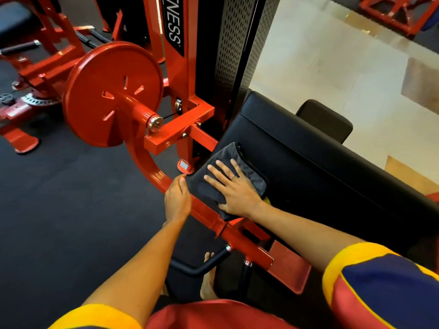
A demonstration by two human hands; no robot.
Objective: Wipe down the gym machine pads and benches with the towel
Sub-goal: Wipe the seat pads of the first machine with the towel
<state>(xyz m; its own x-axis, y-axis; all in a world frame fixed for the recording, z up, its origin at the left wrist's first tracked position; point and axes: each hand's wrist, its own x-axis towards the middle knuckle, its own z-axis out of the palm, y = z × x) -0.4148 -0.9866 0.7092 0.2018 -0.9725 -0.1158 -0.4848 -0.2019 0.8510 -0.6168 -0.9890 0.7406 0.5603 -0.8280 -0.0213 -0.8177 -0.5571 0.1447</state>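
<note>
A folded dark grey towel (228, 160) lies on the near left corner of a long black machine pad (320, 167). My right hand (234, 188) presses flat on the towel, fingers spread. My left hand (177, 198) rests at the pad's left edge, touching the towel's side just above the red frame bar (206, 214). A smaller black pad (325, 119) stands behind the long one.
A red cam disc (111, 93) and the red upright (180, 67) with a perforated black weight shroud (235, 43) stand left of the pad. A black handle (204, 264) and red footplate (289, 267) sit below. Other red machines (35, 67) fill the far left. Dark floor lies at left.
</note>
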